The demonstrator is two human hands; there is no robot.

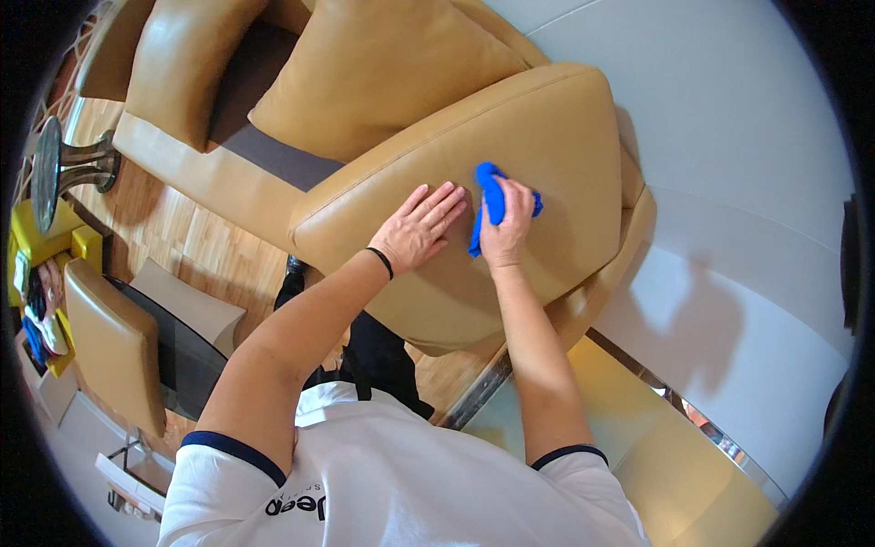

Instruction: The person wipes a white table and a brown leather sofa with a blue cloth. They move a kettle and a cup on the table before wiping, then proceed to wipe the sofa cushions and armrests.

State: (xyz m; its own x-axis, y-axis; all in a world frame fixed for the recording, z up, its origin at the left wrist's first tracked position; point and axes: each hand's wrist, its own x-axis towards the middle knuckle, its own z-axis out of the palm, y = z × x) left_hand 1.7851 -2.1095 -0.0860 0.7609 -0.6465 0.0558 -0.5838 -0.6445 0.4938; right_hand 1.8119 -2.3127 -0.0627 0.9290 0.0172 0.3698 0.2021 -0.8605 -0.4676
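Wrapped in my right hand [507,223] is a bunched blue cloth [490,193], pressed against the tan leather side panel of a sofa arm [565,169]. Beside it, my left hand [421,228] lies flat on the same leather with its fingers stretched out. A thin black band [381,263] circles my left wrist. Folds of the cloth stick out above the fingers and below the palm.
Tan cushions [383,73] rest on the sofa seat. A round dark side table [50,173] stands at the far left. Nearer are a tan padded chair [114,346] and a yellow container [55,237] with cloths. A pale wall [729,155] rises at the right.
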